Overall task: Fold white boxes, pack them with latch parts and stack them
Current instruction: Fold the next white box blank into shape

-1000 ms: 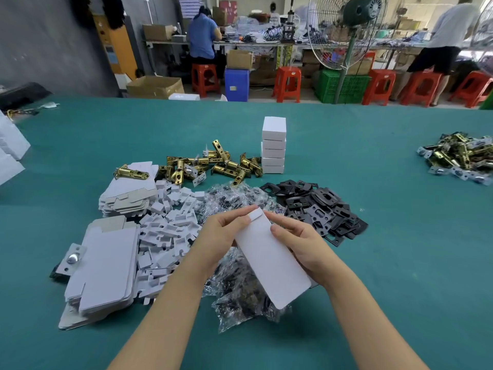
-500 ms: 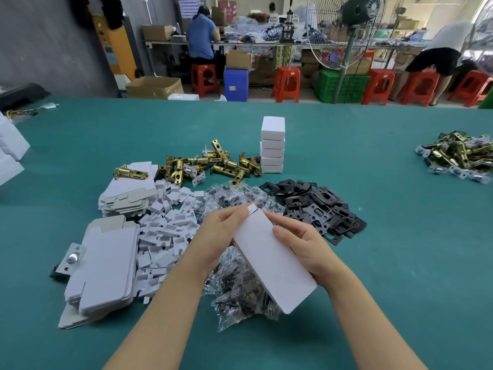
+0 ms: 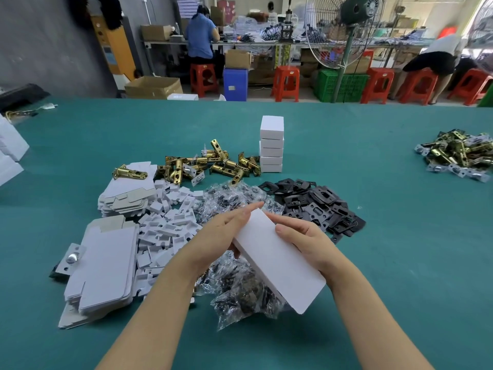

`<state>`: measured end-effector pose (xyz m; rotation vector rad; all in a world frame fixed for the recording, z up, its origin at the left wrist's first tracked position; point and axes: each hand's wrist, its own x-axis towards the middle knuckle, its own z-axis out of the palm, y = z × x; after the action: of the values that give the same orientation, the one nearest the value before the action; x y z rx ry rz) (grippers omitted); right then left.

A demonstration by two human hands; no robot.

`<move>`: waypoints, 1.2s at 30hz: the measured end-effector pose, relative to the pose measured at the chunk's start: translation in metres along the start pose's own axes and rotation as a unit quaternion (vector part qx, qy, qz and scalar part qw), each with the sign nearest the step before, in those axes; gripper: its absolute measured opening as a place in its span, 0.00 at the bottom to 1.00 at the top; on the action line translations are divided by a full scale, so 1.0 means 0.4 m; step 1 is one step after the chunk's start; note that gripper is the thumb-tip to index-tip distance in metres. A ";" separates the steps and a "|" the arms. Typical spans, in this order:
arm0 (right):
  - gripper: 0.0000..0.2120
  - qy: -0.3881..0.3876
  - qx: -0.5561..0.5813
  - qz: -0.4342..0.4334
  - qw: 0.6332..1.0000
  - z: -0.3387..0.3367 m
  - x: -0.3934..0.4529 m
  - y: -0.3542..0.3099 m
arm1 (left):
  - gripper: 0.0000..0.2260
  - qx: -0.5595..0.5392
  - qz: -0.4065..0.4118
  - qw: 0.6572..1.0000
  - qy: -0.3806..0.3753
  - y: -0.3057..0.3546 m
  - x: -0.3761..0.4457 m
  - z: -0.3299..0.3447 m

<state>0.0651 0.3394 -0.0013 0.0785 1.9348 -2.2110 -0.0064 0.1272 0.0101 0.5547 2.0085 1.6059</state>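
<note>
The white box (image 3: 277, 259) is held above the counter (image 3: 400, 236) between both hands, over the crinkled bags of screws (image 3: 240, 289). Its long axis runs diagonally, far end up-left toward the stack of boxes (image 3: 271, 144), near end down-right toward the person. The left hand (image 3: 218, 236) has its grip wrapped on the box's left edge, fingers straight along the far end; the right hand (image 3: 304, 241) clasps the right side, thumb on top. Around them lie white inserts (image 3: 165, 228), flat box blanks (image 3: 104, 265), brass latches (image 3: 213, 164) and black plates (image 3: 317, 204). The counter is teal cloth; beyond it are red stools (image 3: 285, 82), a fan (image 3: 344, 30) and workbenches (image 3: 253, 41).
</note>
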 end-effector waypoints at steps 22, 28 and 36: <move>0.14 -0.008 0.012 0.041 0.999 -0.006 0.003 -0.012 | 0.22 0.083 -0.009 0.994 -0.072 -0.006 -0.022 0.010; 0.12 0.001 0.017 0.059 0.998 -0.027 0.009 -0.003 | 0.18 0.094 0.017 0.995 -0.034 -0.011 -0.020 0.027; 0.12 0.124 0.101 0.118 0.980 -0.058 0.025 0.020 | 0.27 0.332 0.157 0.928 0.067 -0.052 -0.008 0.059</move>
<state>0.0546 0.3602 -0.0142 0.6096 1.6980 -2.3138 0.0107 0.1388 -0.0137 1.0811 2.6815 1.1006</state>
